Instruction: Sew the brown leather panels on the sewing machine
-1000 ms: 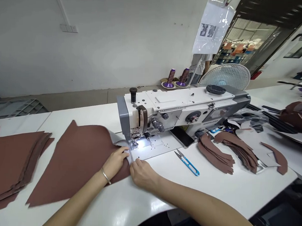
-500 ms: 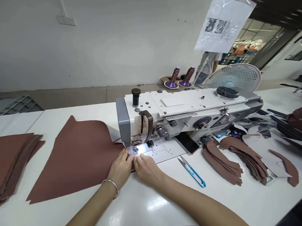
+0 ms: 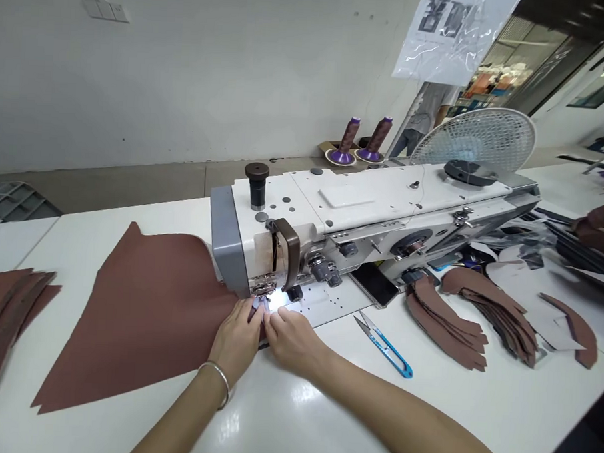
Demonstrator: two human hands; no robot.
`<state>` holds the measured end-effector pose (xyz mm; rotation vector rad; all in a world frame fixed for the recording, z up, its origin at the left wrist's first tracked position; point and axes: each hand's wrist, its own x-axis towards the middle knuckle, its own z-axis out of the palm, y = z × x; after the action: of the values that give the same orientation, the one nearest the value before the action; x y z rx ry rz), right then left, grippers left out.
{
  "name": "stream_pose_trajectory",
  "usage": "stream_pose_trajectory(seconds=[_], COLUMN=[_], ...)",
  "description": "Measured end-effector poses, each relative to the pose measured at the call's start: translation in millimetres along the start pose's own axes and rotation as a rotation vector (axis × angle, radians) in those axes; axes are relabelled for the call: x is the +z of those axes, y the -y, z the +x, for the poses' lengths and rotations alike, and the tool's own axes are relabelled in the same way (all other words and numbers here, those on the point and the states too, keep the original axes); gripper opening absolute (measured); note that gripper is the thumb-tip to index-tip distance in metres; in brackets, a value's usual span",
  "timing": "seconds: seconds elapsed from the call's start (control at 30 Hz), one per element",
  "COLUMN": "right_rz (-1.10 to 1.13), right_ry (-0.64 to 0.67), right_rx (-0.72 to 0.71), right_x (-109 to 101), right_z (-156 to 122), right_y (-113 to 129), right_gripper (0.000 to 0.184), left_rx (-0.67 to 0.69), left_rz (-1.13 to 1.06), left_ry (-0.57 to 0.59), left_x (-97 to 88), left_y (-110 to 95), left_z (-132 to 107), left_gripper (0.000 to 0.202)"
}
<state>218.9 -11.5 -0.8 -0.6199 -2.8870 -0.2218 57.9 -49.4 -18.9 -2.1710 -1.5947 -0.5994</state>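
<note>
My left hand (image 3: 235,340), with a silver bangle (image 3: 218,383) on its wrist, presses a large brown leather panel (image 3: 138,319) at its edge by the presser foot (image 3: 263,291) of a white industrial sewing machine (image 3: 362,216). My right hand (image 3: 292,339) pinches the same edge from the other side, its fingertips almost touching my left fingers. The work light shines on the needle plate (image 3: 318,307). My fingers hide most of the leather at the foot, and the needle is too small to make out.
A stack of brown leather panels (image 3: 2,320) lies at the far left. Blue-handled thread snips (image 3: 384,345) and a phone (image 3: 372,284) sit right of the machine bed. Curved leather pieces (image 3: 445,319) lie further right, and a fan (image 3: 473,137) stands behind the machine.
The view has turned left, shifting the machine across the frame. My hands have drawn closer together at the presser foot, and the panel now lies tucked against it.
</note>
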Motion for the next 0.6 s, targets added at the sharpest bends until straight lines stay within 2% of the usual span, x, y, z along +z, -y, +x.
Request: stream_pose_trajectory(seconds=[0.2,0.37,0.6], right_rz=[0.034,0.055,0.089], right_ry=[0.003,0.008,0.012], right_rx=[0.008,0.007,-0.011], right_x=[0.9,0.4,-3.4], right_z=[2.3,6.6,-6.0], right_y=[-2.5,-5.3,-1.5], right_gripper=[0.024,0.024,0.018], left_rx=[-0.029,-0.003,0.041], left_rz=[-0.025,-0.010,0.039], left_ry=[0.074,0.065,0.075], left_x=[-5.5,-7.5,-20.1], left_y=[2.1,5.4,-13.6], left_z=[4.5,8.9,-1.1], left_gripper=[0.026,0.026,0.031])
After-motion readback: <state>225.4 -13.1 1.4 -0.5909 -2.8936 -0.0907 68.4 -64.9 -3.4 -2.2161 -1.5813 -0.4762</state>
